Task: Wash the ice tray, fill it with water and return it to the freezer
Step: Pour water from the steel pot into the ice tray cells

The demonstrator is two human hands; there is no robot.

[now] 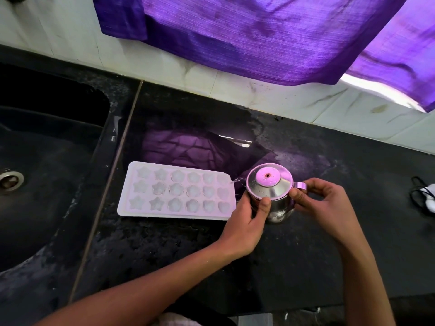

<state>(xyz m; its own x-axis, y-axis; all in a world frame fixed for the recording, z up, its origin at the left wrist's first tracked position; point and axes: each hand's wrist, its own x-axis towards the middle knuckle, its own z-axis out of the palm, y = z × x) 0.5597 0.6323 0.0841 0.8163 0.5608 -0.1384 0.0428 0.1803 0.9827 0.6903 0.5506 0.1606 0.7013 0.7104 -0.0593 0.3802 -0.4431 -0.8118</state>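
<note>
A white ice tray (176, 191) with star, flower and heart shaped cells lies flat on the black counter (317, 243), just right of the sink. A lidded steel jug (270, 184) stands at the tray's right end, tilted slightly toward it, and a thin stream of water runs from its spout to the tray's top right corner. My left hand (247, 222) wraps the jug's body from the front. My right hand (322, 205) grips the jug's handle on its right side.
A black sink (42, 161) with a metal drain (10, 181) lies to the left. Purple cloth (259, 36) hangs over the white tiled wall behind. A white object with a black cord (423, 198) lies at the counter's right edge. The counter is wet around the tray.
</note>
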